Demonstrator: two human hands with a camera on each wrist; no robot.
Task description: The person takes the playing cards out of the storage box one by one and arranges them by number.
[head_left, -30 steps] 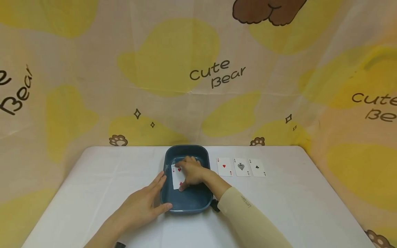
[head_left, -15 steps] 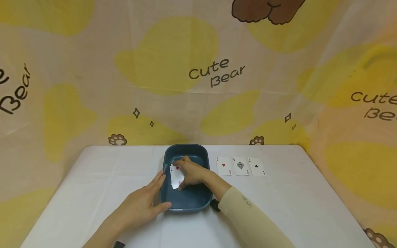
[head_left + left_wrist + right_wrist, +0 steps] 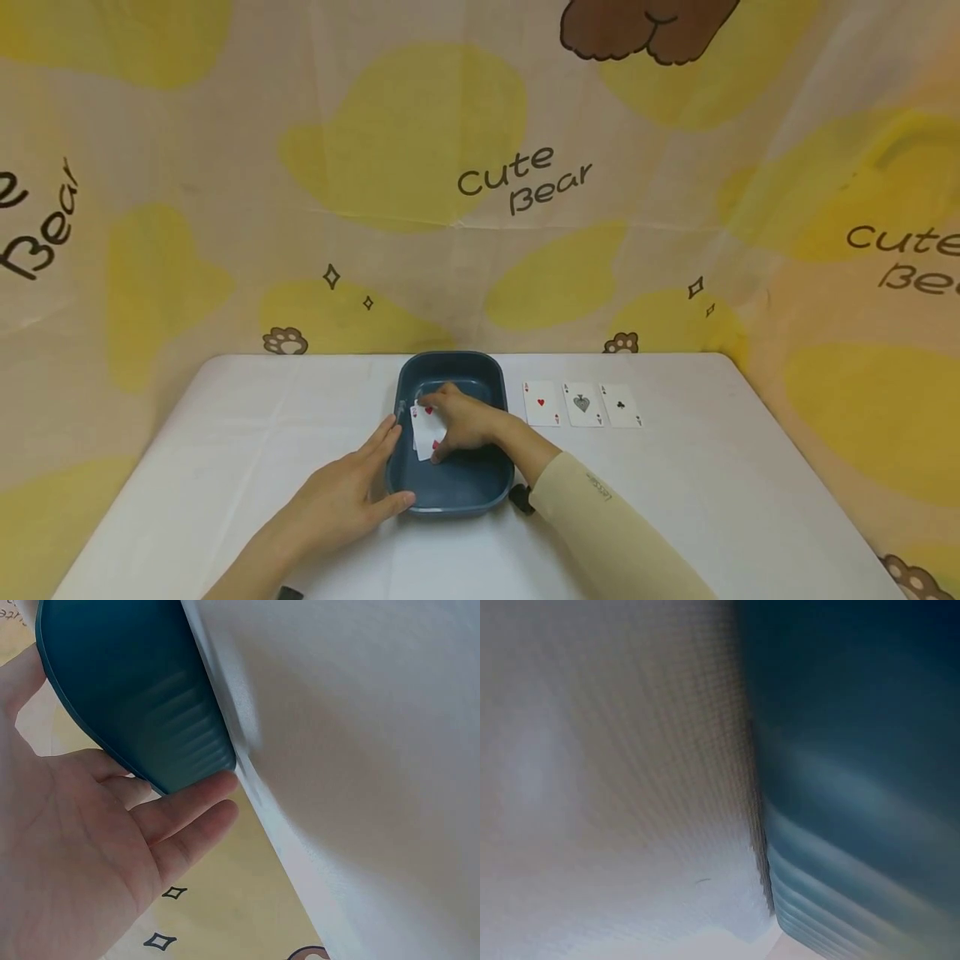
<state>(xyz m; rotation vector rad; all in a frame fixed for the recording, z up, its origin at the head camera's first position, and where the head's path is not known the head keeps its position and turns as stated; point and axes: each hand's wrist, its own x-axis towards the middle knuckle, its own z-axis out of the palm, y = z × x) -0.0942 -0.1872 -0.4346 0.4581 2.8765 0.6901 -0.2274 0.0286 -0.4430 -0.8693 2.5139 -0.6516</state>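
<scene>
A dark blue box (image 3: 450, 498) with rounded corners stands on the white table in the head view. My left hand (image 3: 341, 496) lies with nearly straight fingers along the box's left wall. The left wrist view shows its fingertips (image 3: 214, 817) against the ribbed side of the box (image 3: 142, 690). My right hand (image 3: 465, 421) reaches inside the box and holds a playing card (image 3: 425, 429) with red hearts, thumb at the near edge and index finger at the far edge. A second card's edge shows under it. The right wrist view shows only the box wall (image 3: 840, 847) beside the tablecloth.
Three aces lie face up in a row right of the box: an ace of hearts (image 3: 537, 408), an ace of spades (image 3: 579, 410) and an ace of clubs (image 3: 617, 413). A patterned yellow cloth (image 3: 405, 150) hangs behind the white table (image 3: 697, 467).
The held card has shifted slightly left in the box, and an edge of another card now shows beneath it. The left hand and the three aces stay in place.
</scene>
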